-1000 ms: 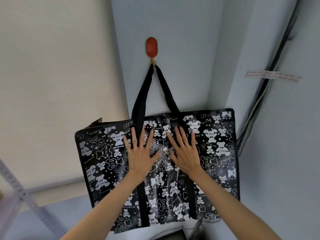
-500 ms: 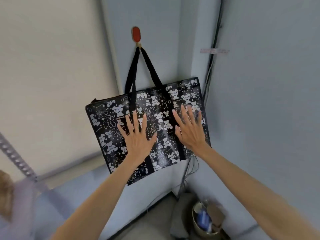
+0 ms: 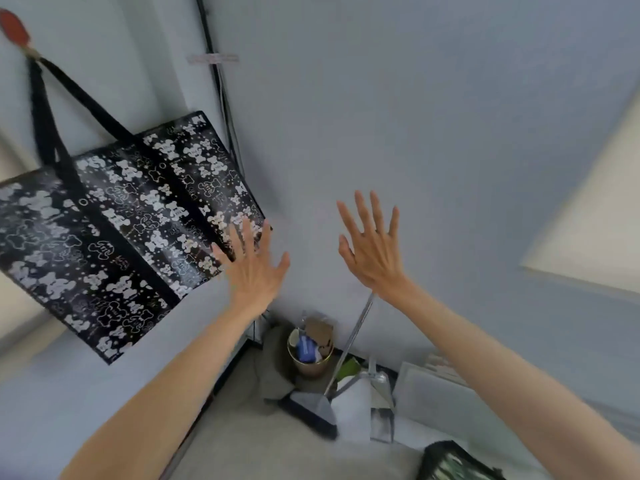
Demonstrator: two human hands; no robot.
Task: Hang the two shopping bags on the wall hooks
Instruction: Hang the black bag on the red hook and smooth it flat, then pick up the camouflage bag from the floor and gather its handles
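Home utility corner: pale walls, waste bin [image 3: 309, 355], broom [image 3: 313, 408], wall hook [image 3: 15, 27].

Pale blue wall [image 3: 433, 116] meets a second wall at a corner, with black cables [image 3: 221, 84] running down the joint under a strip of tape [image 3: 213, 58]. On the floor [image 3: 277, 445] in the corner stands a round bin [image 3: 310, 358] holding blue and brown litter. A metal pole [image 3: 353, 341] leans beside it. Light flat panels [image 3: 429, 389] rest against the wall, near a dark patterned item [image 3: 453, 462], partly cut off.
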